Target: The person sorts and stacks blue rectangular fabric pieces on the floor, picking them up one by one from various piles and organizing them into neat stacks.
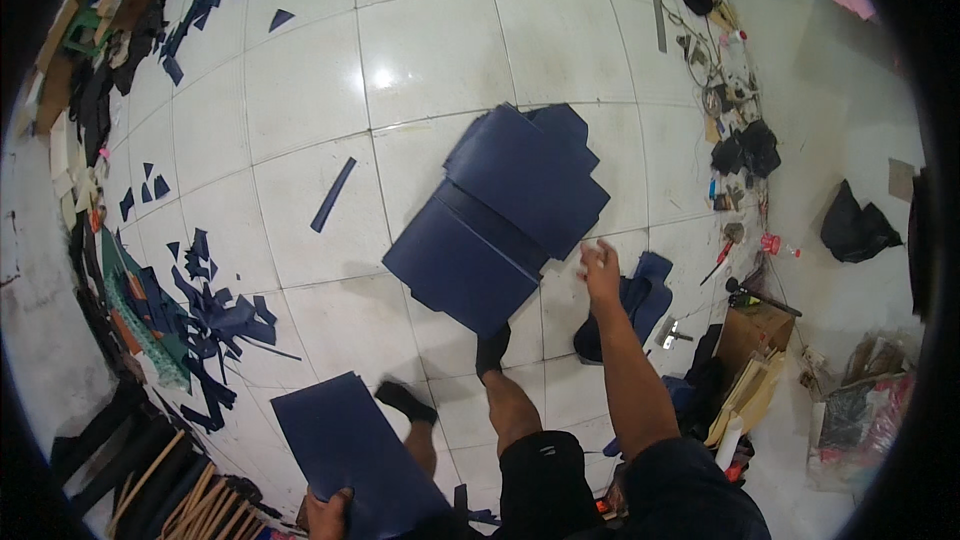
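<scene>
My left hand (326, 514) grips the lower edge of a stiff dark blue sheet (355, 450), thumb on top. The sheet slants over the floor at the lower left and partly hides one leg. My right hand (600, 268) reaches forward, its slightly bent fingers apart and nothing seen in them. It is just off the right edge of a pile of dark blue cut sheets (520, 180) on the tiles. The pile's upper pieces have stepped, notched edges. One lies across the front of the pile, with a darker folded strip (490, 225) across the middle.
Dark blue offcuts (225, 315) litter the left floor, near one narrow strip (333, 195). Beside my right arm lie a rolled blue piece (645, 295) and a metal tool (675, 333). Wooden sticks (205, 505) stand lower left. Tools and cords line the right wall.
</scene>
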Demonstrator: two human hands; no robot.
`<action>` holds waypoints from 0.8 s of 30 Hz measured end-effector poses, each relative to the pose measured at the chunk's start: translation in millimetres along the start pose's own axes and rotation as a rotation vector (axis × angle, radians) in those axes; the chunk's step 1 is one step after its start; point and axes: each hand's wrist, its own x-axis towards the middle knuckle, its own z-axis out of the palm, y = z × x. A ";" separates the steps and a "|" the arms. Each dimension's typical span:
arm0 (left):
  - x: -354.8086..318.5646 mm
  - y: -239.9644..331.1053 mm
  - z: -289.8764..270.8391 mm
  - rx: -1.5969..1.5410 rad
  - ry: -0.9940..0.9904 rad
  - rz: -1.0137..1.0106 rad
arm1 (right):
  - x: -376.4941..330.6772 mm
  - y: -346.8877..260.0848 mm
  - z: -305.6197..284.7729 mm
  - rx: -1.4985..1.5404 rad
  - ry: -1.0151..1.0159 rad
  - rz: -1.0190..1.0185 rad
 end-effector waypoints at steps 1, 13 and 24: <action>-2.3 17.6 -0.1 -0.166 0.048 0.008 | -26.3 3.5 -2.5 -0.117 -0.053 -0.041; 16.2 167.6 -95.9 -0.995 -0.216 -0.104 | -468.0 -58.9 169.9 0.752 -0.484 0.900; 49.3 248.1 -250.0 -0.801 -0.092 0.145 | -536.9 -181.9 401.4 0.447 -0.560 0.302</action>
